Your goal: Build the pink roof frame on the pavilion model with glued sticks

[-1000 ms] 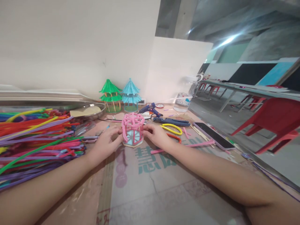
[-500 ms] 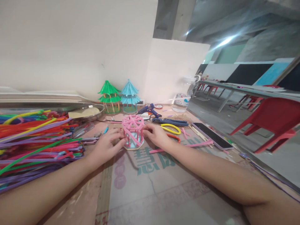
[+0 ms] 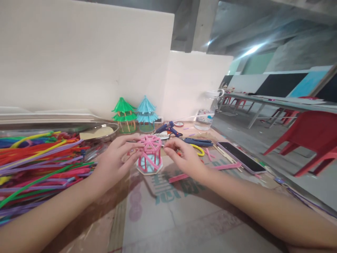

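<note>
A small pavilion frame of pink pipe cleaners stands on an octagonal base with a light blue floor. Spokes cross its top ring, and one pink strip slants down across its front. My left hand is open at its left side, fingertips at the top ring and upper posts; whether they touch it is hard to tell. Close by on the right is my right hand, fingers bent and slightly apart from the thumb, a small gap from the frame. Nothing shows in either hand.
Bundles of coloured pipe cleaners fill the left. Behind stand a green pavilion, a blue pavilion, a glue gun and a water jug. Yellow-handled pliers, pink strips and a phone lie right.
My right hand has drawn back slightly from the pink frame's right side. My left hand has lifted, its fingers now at the frame's upper left. The camera view has tilted slightly up.
</note>
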Available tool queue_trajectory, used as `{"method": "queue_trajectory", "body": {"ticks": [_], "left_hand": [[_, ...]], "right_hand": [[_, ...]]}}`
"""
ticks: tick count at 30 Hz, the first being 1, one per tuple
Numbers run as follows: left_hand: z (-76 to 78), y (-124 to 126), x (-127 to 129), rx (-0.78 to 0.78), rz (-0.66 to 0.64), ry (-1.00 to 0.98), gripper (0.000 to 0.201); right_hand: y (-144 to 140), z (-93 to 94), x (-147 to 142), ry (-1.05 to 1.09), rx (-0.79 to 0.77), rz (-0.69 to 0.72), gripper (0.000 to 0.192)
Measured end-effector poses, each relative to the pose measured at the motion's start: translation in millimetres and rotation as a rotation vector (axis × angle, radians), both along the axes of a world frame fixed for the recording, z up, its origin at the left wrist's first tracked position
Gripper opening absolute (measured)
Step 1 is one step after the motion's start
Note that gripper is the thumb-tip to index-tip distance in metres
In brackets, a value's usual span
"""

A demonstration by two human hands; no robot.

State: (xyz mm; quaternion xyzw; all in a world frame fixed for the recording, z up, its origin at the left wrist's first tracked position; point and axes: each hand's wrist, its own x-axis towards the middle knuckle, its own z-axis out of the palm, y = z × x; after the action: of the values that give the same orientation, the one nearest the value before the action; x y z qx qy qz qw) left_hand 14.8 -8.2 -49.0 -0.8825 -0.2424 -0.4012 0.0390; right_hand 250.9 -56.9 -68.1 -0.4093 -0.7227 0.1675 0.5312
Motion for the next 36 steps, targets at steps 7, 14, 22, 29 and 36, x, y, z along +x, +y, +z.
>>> {"method": "queue_trajectory", "body": {"ticks": [7, 14, 22, 29, 36], "left_hand": [[1.3, 6.4, -0.8, -0.023, -0.025, 0.056, 0.023], [2.9, -1.2, 1.3, -0.113, -0.039, 0.075, 0.017], [-1.8, 0.1, 3.1, -0.131, -0.067, 0.041, 0.013], [-5.6, -1.0, 4.9, -0.119, -0.058, 0.007, 0.014], [-4.5, 0.3, 3.0, -0.118, -0.045, 0.025, 0.015]], "right_hand": [[-24.1, 9.2, -8.3, -0.389, 0.324, 0.15, 0.033], [-15.5, 1.7, -9.3, -0.467, 0.325, -0.009, 0.021], [-4.4, -1.3, -5.1, -0.33, 0.232, -0.026, 0.018], [-3.0, -6.9, -7.8, -0.254, 0.167, -0.037, 0.016], [-2.4, -0.4, -4.2, -0.291, 0.168, -0.05, 0.015]]}}
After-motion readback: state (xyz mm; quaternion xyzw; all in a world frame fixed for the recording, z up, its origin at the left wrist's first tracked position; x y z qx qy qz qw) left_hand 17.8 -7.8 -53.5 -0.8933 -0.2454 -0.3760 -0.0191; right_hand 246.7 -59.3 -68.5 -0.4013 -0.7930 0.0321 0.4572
